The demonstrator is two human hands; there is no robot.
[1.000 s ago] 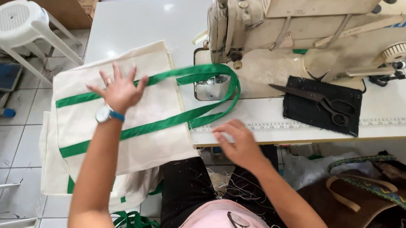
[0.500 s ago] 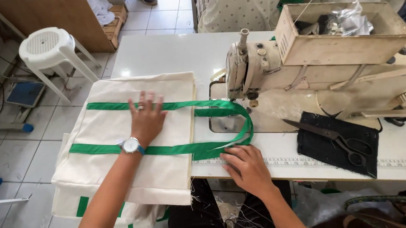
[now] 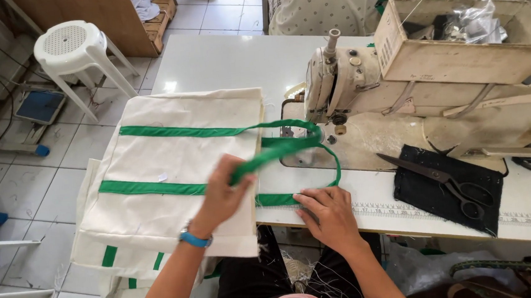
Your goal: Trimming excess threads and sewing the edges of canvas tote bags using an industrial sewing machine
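Bag (image 3: 173,168), cream cloth with two green stripes, lies flat across the left-centre of the frame, on the left end of the white table (image 3: 222,62), its left part hanging over the table edge above more such bags. At the upper left a white plastic stool (image 3: 71,47) stands on the tiled floor. The left hand (image 3: 222,195), with a blue watch on its wrist, is at lower centre over the bag's right edge, pinching the green strap (image 3: 278,151) between thumb and fingers and lifting it off the cloth. The strap loops right toward the sewing machine (image 3: 361,89) and curves back along the table's near edge. The right hand (image 3: 329,216), just right of the left, lies flat with fingers spread, pressing the strap's lower end down on the table. Farther right, black scissors (image 3: 448,183) lie on a dark cloth (image 3: 418,197) below the machine. A cardboard box (image 3: 458,51) sits on top of the machine at upper right. Another person in a dotted shirt (image 3: 324,5) is at the top of the frame, behind the table.
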